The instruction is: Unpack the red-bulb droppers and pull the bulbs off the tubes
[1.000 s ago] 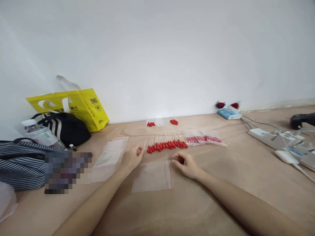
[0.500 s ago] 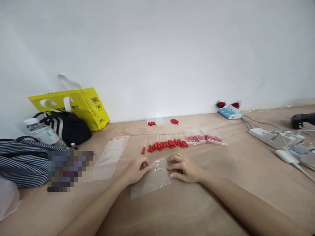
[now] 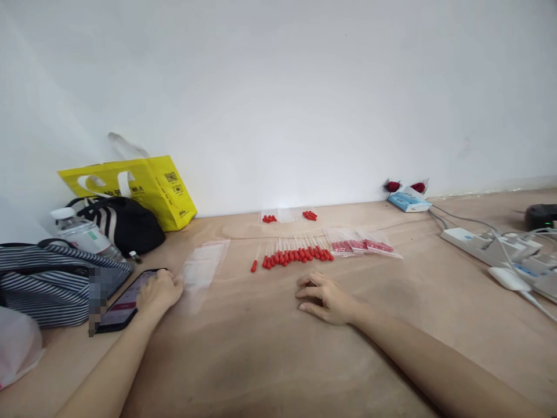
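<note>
My left hand is over the right edge of a phone on the left of the table; its fingers are blurred, and I cannot tell whether they touch the screen. Just right of it lie flat clear zip bags. My right hand rests on the table, fingers loosely bent and apart, with nothing in them. Beyond it is a row of thin pale sticks with red bulb-like ends. Several filled clear bags with red contents overlap at the row's right end.
Against the wall lie more red-ended pieces. On the left stand a yellow bag, a black bag, a bottle and a striped pouch. To the right are a power strip with cables and a blue packet.
My left hand has moved left from the middle to the phone. The clear zip bag that lay between my hands is gone from there. My right hand has stayed in place.
</note>
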A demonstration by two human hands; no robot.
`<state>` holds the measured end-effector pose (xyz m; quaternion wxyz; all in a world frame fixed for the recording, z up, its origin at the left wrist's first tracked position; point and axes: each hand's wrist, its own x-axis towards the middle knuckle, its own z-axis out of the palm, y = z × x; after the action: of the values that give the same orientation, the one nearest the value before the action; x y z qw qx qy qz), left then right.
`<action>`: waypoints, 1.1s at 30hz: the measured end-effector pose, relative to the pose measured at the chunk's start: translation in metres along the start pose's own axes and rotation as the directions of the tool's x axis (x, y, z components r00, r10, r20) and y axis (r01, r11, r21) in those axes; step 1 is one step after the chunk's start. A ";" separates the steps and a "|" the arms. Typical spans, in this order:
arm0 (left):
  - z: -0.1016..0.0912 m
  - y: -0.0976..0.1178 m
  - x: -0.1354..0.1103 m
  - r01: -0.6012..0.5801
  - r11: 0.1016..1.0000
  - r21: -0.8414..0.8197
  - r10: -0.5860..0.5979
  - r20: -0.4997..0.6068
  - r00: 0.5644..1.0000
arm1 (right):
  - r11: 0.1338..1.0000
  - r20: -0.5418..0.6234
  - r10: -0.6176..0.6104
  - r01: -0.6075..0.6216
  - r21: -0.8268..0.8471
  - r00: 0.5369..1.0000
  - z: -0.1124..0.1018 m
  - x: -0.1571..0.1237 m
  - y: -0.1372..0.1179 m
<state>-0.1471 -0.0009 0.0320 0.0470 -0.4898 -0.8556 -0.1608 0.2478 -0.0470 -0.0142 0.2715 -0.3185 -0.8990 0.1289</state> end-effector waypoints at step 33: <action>0.071 0.135 -0.060 -0.310 0.663 -0.681 0.489 0.081 0.869 | 0.335 -0.256 0.767 -0.707 -0.623 0.589 -0.112 -0.069 0.114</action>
<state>0.0047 0.0353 -0.0183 -0.2020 -0.6685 -0.6145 -0.3670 0.4138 0.0020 0.0031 0.0119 -0.7578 -0.6472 -0.0814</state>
